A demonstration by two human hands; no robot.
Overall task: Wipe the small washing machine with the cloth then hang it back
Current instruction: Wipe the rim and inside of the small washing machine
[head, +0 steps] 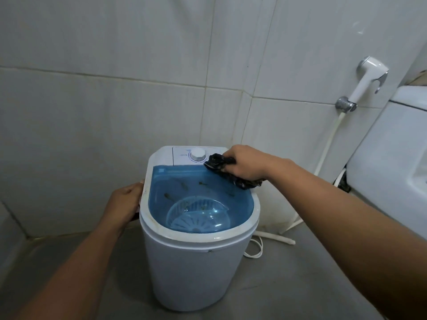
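The small washing machine [196,269] is a white tub with a blue inner drum [203,199], standing on the grey floor with its top uncovered. A white dial [197,154] sits on its rear control panel. My right hand [247,161] grips a dark bunched cloth [219,163] and presses it on the rear right rim, beside the dial. My left hand [123,204] clasps the machine's left rim. A blue mesh basket [196,213] lies at the drum's bottom, and brown smudges mark the drum wall.
Tiled walls close in behind and to the left. A white toilet tank [392,158] stands at the right. A bidet sprayer [367,79] hangs on the wall with its hose running down. A white cord [256,248] and a hose [277,237] lie on the floor behind the machine.
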